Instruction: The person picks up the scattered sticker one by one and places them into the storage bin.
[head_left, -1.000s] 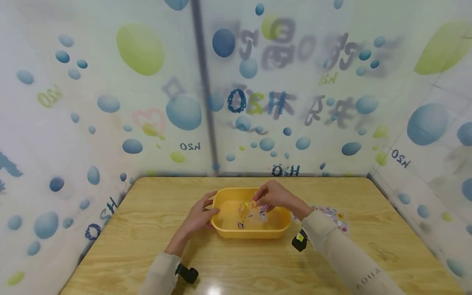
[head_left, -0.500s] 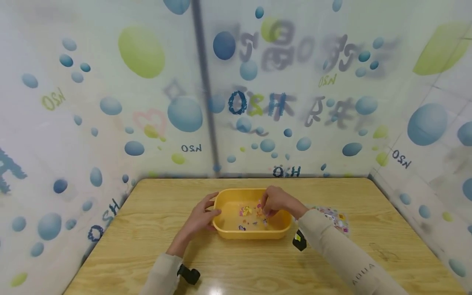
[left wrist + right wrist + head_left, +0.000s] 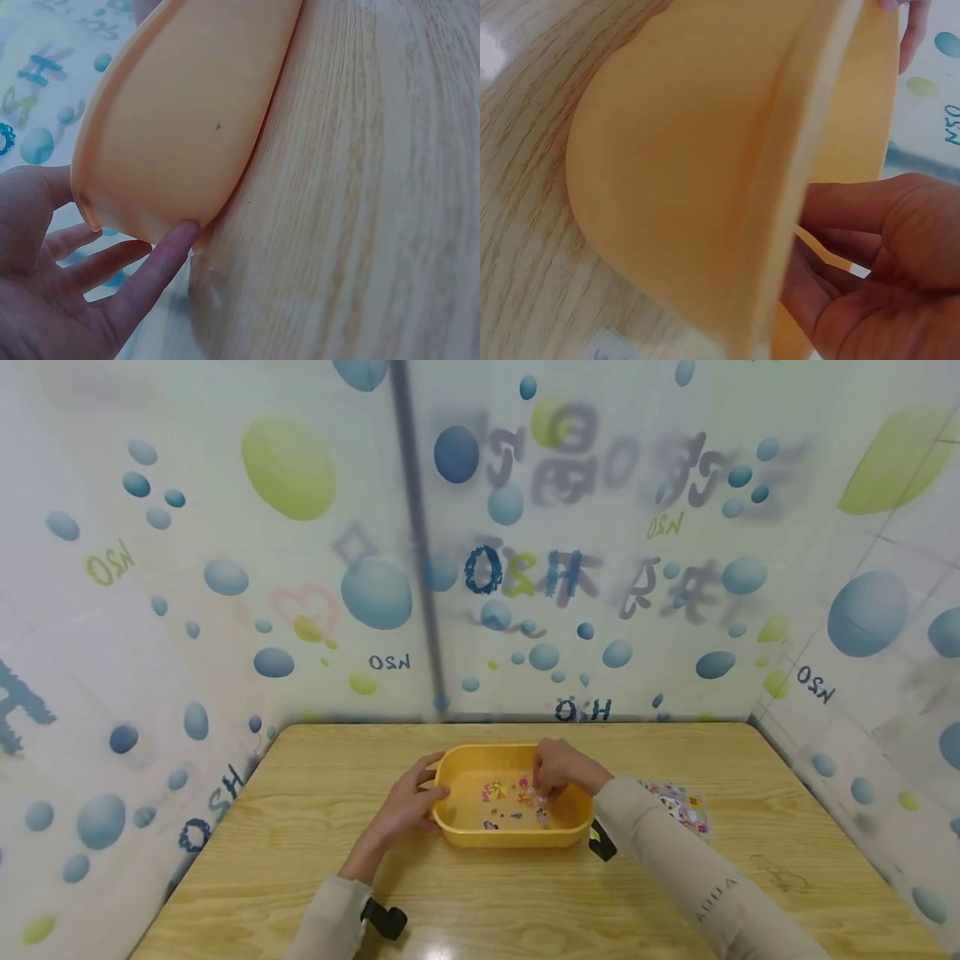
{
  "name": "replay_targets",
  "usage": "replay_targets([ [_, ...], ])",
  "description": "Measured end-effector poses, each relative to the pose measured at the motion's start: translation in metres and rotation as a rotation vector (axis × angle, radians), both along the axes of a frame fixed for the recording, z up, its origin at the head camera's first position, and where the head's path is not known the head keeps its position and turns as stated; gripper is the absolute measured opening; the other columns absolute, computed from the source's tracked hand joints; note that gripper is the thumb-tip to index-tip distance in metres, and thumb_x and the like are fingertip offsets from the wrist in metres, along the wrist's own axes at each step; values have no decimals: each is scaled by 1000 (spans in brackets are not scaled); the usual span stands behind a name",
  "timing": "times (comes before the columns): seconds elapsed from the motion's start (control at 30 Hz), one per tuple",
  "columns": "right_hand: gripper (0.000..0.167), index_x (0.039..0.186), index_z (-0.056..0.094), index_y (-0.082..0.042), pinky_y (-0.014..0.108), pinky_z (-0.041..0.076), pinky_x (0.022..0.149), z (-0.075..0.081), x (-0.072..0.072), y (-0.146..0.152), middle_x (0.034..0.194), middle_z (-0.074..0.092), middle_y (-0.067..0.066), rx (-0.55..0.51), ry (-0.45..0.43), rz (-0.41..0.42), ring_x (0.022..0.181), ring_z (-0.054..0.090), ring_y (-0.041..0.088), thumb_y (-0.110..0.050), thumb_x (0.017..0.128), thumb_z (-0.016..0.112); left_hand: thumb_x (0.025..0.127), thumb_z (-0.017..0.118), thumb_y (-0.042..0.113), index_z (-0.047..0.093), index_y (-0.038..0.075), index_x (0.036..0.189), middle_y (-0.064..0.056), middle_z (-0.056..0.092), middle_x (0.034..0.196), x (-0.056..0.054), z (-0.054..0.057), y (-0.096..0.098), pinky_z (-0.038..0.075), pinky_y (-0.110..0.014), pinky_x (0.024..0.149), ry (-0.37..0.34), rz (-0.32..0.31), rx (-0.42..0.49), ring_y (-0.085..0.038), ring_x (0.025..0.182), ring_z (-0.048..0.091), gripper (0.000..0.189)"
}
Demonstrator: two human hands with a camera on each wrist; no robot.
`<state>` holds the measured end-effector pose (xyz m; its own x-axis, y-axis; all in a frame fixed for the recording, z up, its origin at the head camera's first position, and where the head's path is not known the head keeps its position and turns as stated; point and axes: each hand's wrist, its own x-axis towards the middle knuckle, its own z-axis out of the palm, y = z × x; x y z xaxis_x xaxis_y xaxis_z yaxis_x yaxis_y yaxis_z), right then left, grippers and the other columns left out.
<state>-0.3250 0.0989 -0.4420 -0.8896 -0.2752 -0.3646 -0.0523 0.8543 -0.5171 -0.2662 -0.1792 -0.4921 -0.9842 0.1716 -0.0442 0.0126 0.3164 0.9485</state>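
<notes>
At lower centre, the left hand (image 3: 407,795) grips a smooth, rounded yellow tub (image 3: 513,838), fingers spread; the right hand (image 3: 562,768) reaches inside beside colourful pieces (image 3: 494,792), its fingertips' hold unclear.

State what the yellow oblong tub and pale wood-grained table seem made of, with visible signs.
Yellow oblong tub: probably plastic, smooth with a soft sheen; its thin wall curves without visible joins.
Pale wood-grained table: wood or printed laminate, glossy; grain streaks and a bright reflection show, leaving which open.
</notes>
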Motion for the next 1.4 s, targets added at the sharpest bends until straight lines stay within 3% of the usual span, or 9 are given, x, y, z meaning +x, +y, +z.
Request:
replay_targets([
  [0.27, 8, 80, 73, -2, 24, 62, 57, -5, -8, -7, 76, 69, 10, 77, -29, -12, 59, 70, 19, 1, 82, 81, 101, 65, 14, 40, 20, 159, -27, 52, 150, -1, 0, -1, 65, -47, 59, -10, 4, -5, -35, 103, 72, 64],
  [0.47, 11, 76, 73, -2, 28, 64, 61, -5, -6, -11, 69, 71, 9, 147, -37, 11, 59, 72, 18, 1, 81, 82, 100, 65, 13, 41, 18, 159, -28, 54, 148, 0, 0, 1, 65, -49, 59, 2, 9, 1, -35, 100, 72, 63],
  [0.57, 9, 84, 72, -1, 28, 64, 62, -4, -4, -11, 72, 71, 10, 151, -49, 5, 60, 71, 17, 0, 83, 81, 100, 65, 12, 41, 17, 159, -28, 54, 147, 0, 0, 2, 64, -50, 58, 7, 11, -6, -35, 100, 72, 63],
  [0.7, 21, 103, 69, 0, 25, 63, 62, -3, -3, -10, 83, 69, 11, 139, -79, -31, 62, 70, 18, -3, 85, 80, 100, 66, 13, 42, 18, 158, -27, 55, 147, 0, 1, 3, 65, -49, 59, 1, 15, -3, -35, 101, 72, 63],
  [0.83, 19, 104, 69, -2, 26, 64, 65, -1, -2, -10, 87, 69, 12, 131, -86, -41, 65, 72, 20, -4, 88, 78, 100, 66, 14, 42, 20, 158, -26, 54, 148, 0, 0, 2, 65, -49, 59, -3, 18, 1, -35, 101, 72, 63],
  [1.07, 10, 90, 69, -6, 28, 63, 65, 8, 9, -4, 86, 65, 9, 90, 43, 6, 71, 68, 22, -9, 88, 78, 100, 65, 13, 41, 19, 159, -28, 53, 149, -1, -2, 1, 64, -51, 59, 0, 17, -1, -37, 102, 72, 63],
  [1.4, 10, 97, 74, -7, 31, 64, 64, 23, 22, 28, 92, 70, 6, -117, 211, 73, 72, 67, 21, -14, 91, 77, 101, 63, 10, 41, 17, 159, -28, 54, 147, 0, -2, 3, 64, -51, 59, 8, 21, -5, -38, 103, 72, 63],
])
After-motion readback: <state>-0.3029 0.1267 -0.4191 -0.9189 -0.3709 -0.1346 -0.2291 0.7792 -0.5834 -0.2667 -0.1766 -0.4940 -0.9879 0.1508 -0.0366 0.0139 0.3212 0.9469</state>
